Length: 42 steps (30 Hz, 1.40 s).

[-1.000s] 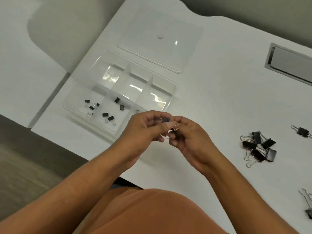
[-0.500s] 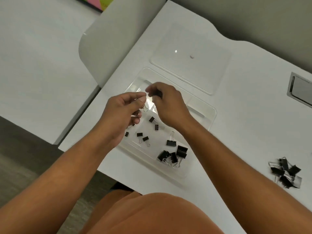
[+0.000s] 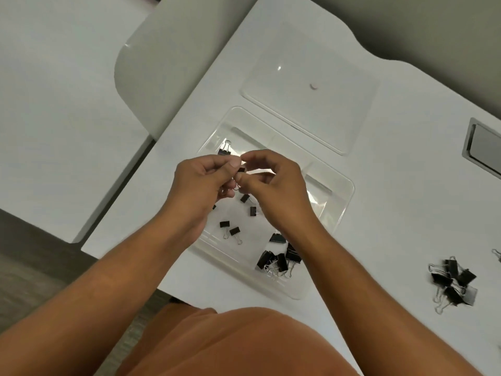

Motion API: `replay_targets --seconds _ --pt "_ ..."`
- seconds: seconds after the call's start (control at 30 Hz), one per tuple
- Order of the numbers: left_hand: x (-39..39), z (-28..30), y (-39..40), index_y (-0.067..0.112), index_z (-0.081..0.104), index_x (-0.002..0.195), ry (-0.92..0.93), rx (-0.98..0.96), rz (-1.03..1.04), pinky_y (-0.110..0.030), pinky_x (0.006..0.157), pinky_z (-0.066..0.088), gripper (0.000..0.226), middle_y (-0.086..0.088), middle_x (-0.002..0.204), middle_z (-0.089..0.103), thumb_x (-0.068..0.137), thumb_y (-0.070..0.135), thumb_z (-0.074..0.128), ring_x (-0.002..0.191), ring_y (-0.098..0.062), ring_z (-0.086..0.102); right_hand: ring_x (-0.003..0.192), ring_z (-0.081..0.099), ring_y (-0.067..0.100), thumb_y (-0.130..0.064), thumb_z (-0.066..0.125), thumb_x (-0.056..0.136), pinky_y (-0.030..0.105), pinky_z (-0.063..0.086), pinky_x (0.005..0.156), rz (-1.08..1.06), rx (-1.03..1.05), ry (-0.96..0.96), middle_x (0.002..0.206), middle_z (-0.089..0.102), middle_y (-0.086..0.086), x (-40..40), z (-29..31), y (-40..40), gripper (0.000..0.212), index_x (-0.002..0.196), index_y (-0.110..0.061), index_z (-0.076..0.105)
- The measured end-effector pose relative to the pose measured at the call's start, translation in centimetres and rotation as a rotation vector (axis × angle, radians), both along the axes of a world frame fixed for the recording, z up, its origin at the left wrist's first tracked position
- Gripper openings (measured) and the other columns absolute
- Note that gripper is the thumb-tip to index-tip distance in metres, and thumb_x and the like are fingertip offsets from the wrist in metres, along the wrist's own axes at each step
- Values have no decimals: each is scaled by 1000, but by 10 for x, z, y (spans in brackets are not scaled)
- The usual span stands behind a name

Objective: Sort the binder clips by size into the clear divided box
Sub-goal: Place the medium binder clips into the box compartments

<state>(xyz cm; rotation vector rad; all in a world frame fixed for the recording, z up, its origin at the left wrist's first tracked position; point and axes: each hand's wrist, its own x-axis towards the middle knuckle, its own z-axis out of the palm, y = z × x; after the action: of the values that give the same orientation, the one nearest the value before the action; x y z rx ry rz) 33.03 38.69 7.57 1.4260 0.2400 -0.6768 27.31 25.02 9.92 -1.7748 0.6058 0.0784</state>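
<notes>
The clear divided box (image 3: 344,202) lies on the white table. Above its middle, my left hand (image 3: 200,183) and my right hand (image 3: 273,180) meet and together pinch a small black binder clip (image 3: 240,170). Several small clips (image 3: 230,229) lie in a near-left compartment. Several bigger clips (image 3: 279,260) sit in the near-right compartment. One clip (image 3: 224,149) lies in a far-left compartment, just beyond my left hand. A loose pile of large clips (image 3: 455,280) rests on the table to the right.
The box's clear lid (image 3: 309,85) lies flat beyond the box. A metal cable hatch (image 3: 485,147) is set into the table at far right. A grey chair back (image 3: 162,58) stands at the table's left edge. Another clip (image 3: 497,253) shows at the right border.
Both hands moved from in front of the box to over it, still pinching the small clip. The camera shifted, so the box now sits centred and the loose pile lower right.
</notes>
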Motion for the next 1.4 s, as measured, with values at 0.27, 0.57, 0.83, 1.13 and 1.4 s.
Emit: replay_targets --seconds 0.27,0.57,0.83,1.13,1.4 --pt "18 2 -11 18 73 127 -144 125 10 -25 75 56 28 8 105 79 104 9 60 79 -9 65 83 72 0 -13 76 89 11 54 69 0 -204 -19 99 75 -15 37 -8 -15 20 105 -24 76" --pt "13 3 -1 15 74 100 -145 64 153 -35 88 63 17 5 86 70 89 2 77 85 -18 78 92 73 7 -26 74 95 26 62 79 8 -52 -60 101 74 -12 21 -8 -1 10 106 -27 74" --pt "14 5 2 21 80 102 -237 192 114 -10 66 47 9 19 79 75 97 23 73 66 6 62 87 77 9 -16 81 88 29 63 77 -12 -105 -109 96 77 -8 30 -10 -3 14 99 -20 75" --pt "2 16 2 28 79 106 -260 212 16 -31 66 55 17 0 100 78 99 20 66 71 -15 63 93 71 1 -8 65 96 16 55 84 -17 -253 -167 96 76 -14 9 -16 -20 17 102 -20 77" --pt "-82 28 -59 31 76 102 -464 259 -295 -32 75 60 17 17 90 72 99 19 65 86 -9 69 91 73 12 -4 64 93 26 58 80 -229 -178 -173 93 76 -11 -96 -5 -60 21 98 -21 75"
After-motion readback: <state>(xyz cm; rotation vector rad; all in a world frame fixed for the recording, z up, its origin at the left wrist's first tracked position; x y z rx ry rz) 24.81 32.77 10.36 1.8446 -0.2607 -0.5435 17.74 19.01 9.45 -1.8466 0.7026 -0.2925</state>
